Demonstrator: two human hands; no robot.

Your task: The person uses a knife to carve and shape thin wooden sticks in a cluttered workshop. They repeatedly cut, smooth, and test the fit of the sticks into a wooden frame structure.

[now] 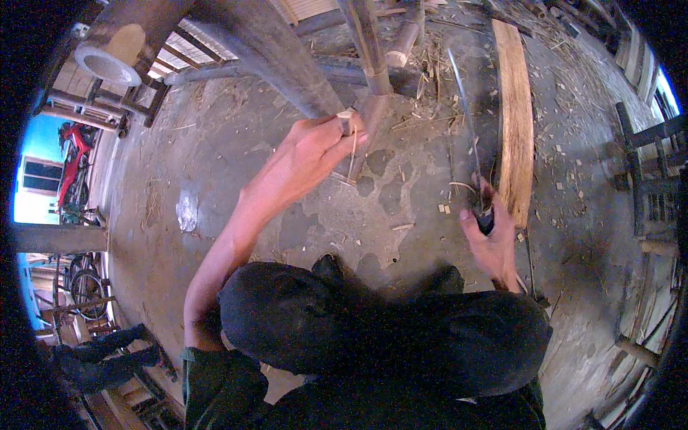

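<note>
My left hand (312,147) reaches forward, its fingers closed on a small piece of bamboo (346,115) whose pale end shows at the fingertips. A thin pale strip (353,154) hangs down beside the fingers. Just beyond that hand, a thick bamboo pole (276,57) and a thinner one (362,43) slant down toward it. At the right, my right hand (494,240) is wrapped around the dark handle of a long, narrow-bladed knife (462,93). The blade points away from me, next to a long wooden plank (514,122) on the floor.
Shavings and chips (423,122) litter the concrete floor. A cut bamboo end (107,64) juts in at the upper left. Bamboo furniture frames (656,154) line the right side. At the far left are a red motorcycle (75,161) and a person's dark-trousered legs (104,358).
</note>
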